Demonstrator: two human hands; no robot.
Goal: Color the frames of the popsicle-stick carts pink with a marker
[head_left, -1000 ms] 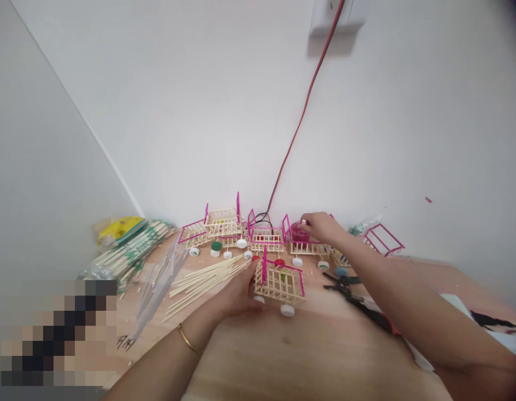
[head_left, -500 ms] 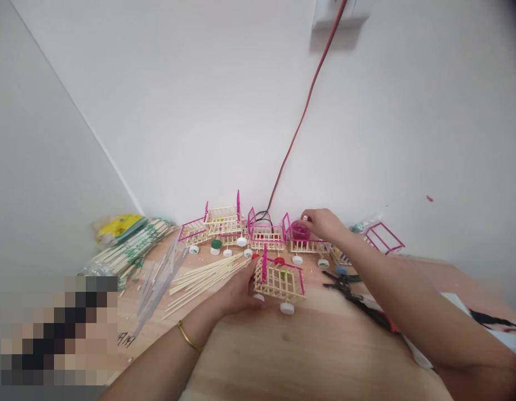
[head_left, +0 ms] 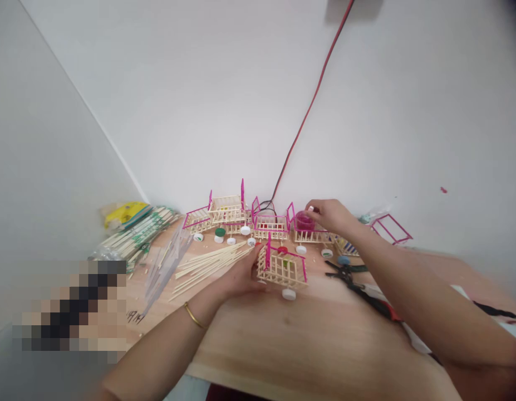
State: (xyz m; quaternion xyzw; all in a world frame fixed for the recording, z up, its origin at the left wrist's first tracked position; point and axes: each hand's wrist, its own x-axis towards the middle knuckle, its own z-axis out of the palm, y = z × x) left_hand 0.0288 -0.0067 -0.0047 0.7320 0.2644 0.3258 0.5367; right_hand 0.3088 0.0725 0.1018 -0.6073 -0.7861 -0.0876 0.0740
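My left hand is closed round the left end of a small cart built of thin wooden sticks. The cart has magenta-painted edges, an upright magenta end frame and bottle-cap wheels, one of them white. My right hand is over a clear jar of magenta paint, pinching a small white-ended thing at its mouth. The rest of that thing is hidden. Behind the jar's base, or under it, is another stick cart; I cannot tell which.
More stick carts stand along the wall. Loose sticks and clear plastic sleeves lie left of the cart, near bagged skewers. Pliers lie under my right forearm. A red and black cable runs down the wall.
The view has shifted, so the table's front edge now shows. My left hand still holds the cart, and my right hand stays at the paint jar.
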